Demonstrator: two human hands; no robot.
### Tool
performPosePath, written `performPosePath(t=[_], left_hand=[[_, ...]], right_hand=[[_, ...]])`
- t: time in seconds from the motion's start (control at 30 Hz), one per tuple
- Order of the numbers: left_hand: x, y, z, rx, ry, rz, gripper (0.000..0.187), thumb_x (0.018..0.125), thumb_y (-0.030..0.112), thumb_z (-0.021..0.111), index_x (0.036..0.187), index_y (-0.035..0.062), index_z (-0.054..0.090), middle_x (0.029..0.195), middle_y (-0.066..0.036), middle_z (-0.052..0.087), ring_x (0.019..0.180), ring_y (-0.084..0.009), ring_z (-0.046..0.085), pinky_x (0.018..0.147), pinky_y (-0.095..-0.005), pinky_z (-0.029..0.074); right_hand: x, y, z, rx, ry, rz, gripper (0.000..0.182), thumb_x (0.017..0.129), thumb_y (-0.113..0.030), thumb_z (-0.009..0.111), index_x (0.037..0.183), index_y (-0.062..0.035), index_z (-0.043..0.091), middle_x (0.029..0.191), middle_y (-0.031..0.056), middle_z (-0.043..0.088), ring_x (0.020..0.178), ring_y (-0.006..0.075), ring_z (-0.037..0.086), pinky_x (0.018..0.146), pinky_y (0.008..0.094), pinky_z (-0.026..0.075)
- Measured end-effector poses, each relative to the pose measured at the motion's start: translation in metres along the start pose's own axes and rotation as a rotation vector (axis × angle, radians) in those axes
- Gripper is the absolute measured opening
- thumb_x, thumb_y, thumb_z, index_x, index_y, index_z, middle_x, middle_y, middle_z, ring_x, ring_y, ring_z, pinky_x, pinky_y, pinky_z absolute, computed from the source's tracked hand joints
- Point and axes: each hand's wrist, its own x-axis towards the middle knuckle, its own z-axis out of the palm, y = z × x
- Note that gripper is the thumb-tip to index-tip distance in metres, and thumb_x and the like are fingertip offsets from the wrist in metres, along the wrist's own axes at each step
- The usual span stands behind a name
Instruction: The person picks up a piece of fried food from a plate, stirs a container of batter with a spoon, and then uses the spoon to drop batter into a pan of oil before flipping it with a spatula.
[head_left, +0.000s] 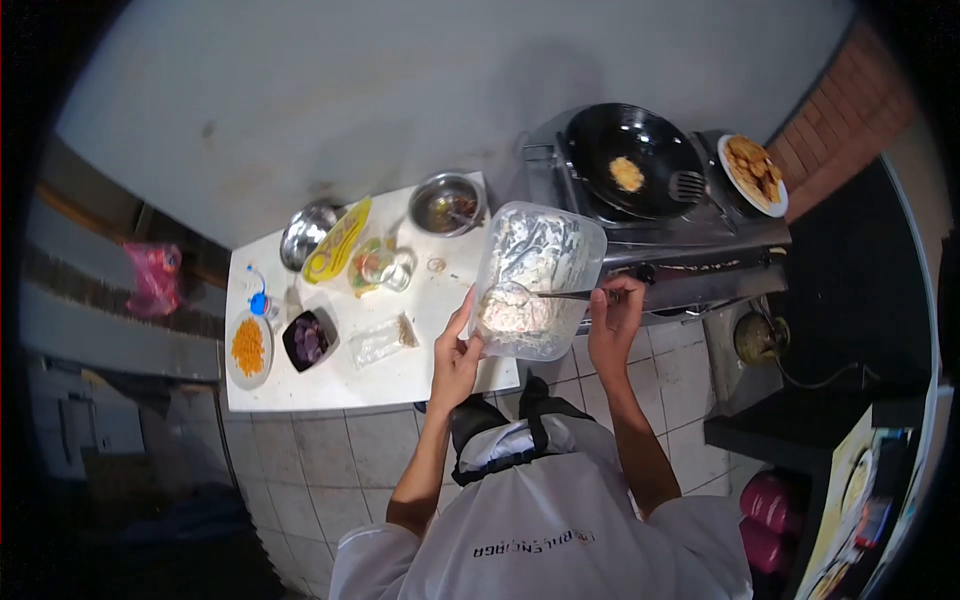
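Observation:
A clear plastic tub [575, 240] with pale, lumpy batter [515, 312] is held up between the white table and the stove. My left hand [457, 360] grips its lower left side. In my right hand [617, 315] is the handle of a metal spoon [570, 295], whose bowl rests in the batter at the tub's left. Beyond the tub, a black wok [640, 140] on the stove holds one golden fritter [627, 174] and a slotted spatula [687, 186].
On the white table [300, 393] are a steel bowl [446, 204], a yellow packet [340, 240], a glass jar [396, 270], a black bowl [308, 340] and a plate of orange pieces [248, 348]. A plate of fried pieces [752, 172] sits right of the wok.

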Motion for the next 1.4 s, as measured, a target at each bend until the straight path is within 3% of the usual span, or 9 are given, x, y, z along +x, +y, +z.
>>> performPosePath(t=[0.2,0.37,0.47,0.57,0.63,0.87,0.97,1.17,1.4], left_hand=[[0.003,0.025,0.028,-0.052,-0.084,0.039,0.064,0.081,-0.012,0.045,0.142,0.0051,0.036,0.129,-0.007,0.054,0.077,-0.0046,0.053,0.062,-0.0162,0.045],[0.01,0.022,0.046,-0.109,-0.171,0.089,0.062,0.081,-0.01,0.048,0.141,0.0028,0.036,0.139,-0.012,0.043,0.109,-0.0133,0.052,0.086,-0.0222,0.043],[0.016,0.022,0.057,-0.24,-0.26,0.15,0.075,0.081,0.008,0.062,0.146,0.004,0.025,0.147,-0.014,0.029,0.13,-0.0213,0.035,0.104,-0.0328,0.033],[0.012,0.012,0.073,-0.562,-0.342,0.005,0.117,0.067,0.04,0.077,0.148,0.0083,-0.002,0.148,-0.013,0.019,0.136,-0.0266,0.024,0.111,-0.0412,0.022],[-0.001,-0.02,0.082,-0.571,-0.298,-0.002,0.11,0.069,0.04,0.075,0.147,0.0071,0.005,0.147,-0.014,0.022,0.136,-0.0286,0.026,0.111,-0.0435,0.023],[0.007,-0.035,0.087,-0.644,-0.185,-0.003,0.094,0.068,0.031,0.075,0.143,0.0074,0.021,0.137,-0.013,0.037,0.126,-0.0302,0.04,0.106,-0.0455,0.036],[0.006,-0.025,0.092,-0.77,-0.117,-0.07,0.107,0.066,0.022,0.077,0.148,0.0113,0.008,0.137,-0.013,0.035,0.124,-0.0265,0.041,0.103,-0.0405,0.038],[0.009,-0.033,0.087,-0.815,-0.06,-0.058,0.088,0.069,0.018,0.075,0.14,0.009,0.024,0.131,-0.011,0.04,0.119,-0.0249,0.045,0.099,-0.0385,0.042],[0.009,-0.036,0.081,-0.818,-0.011,-0.052,0.087,0.071,0.016,0.073,0.142,0.0085,0.023,0.131,-0.011,0.041,0.119,-0.025,0.045,0.097,-0.039,0.043]], right_hand=[[0.013,-0.042,-0.018,0.004,-0.115,0.216,0.045,0.097,-0.025,0.041,0.13,0.0056,0.036,0.118,0.0164,0.049,0.11,0.0216,0.046,0.096,0.0347,0.035],[0.002,-0.041,-0.039,-0.109,-0.035,0.422,0.055,0.098,-0.034,0.038,0.133,0.008,0.034,0.13,0.0194,0.045,0.117,0.0243,0.044,0.099,0.0349,0.034],[0.0,-0.049,-0.038,0.244,0.143,0.517,0.059,0.098,-0.04,0.036,0.13,0.0086,0.039,0.125,0.0172,0.05,0.114,0.023,0.048,0.098,0.0333,0.036],[0.0,-0.062,-0.037,0.336,0.178,0.543,0.061,0.098,-0.046,0.034,0.123,0.008,0.047,0.117,0.0148,0.056,0.105,0.0214,0.054,0.093,0.0322,0.04],[-0.001,-0.064,-0.035,0.4,0.227,0.609,0.055,0.099,-0.04,0.033,0.134,0.0026,0.038,0.129,0.0108,0.049,0.113,0.0206,0.051,0.099,0.0329,0.037],[0.004,-0.084,-0.053,-0.251,0.065,0.304,0.041,0.097,-0.029,0.042,0.116,0.006,0.052,0.109,0.0186,0.059,0.098,0.0289,0.057,0.085,0.0366,0.044],[0.015,-0.114,-0.059,-0.436,0.012,0.001,0.027,0.09,-0.013,0.056,0.111,0.0035,0.056,0.101,0.0175,0.057,0.088,0.031,0.057,0.082,0.0377,0.044],[0.01,-0.119,-0.064,-0.497,0.148,-0.058,0.025,0.078,0.002,0.066,0.103,0.0035,0.059,0.088,0.0109,0.054,0.071,0.0173,0.052,0.069,0.0275,0.045],[0.009,-0.098,-0.064,-0.008,0.091,0.097,0.028,0.079,0.01,0.064,0.105,0.0008,0.06,0.08,-0.0009,0.053,0.067,0.004,0.048,0.062,0.0175,0.041]])
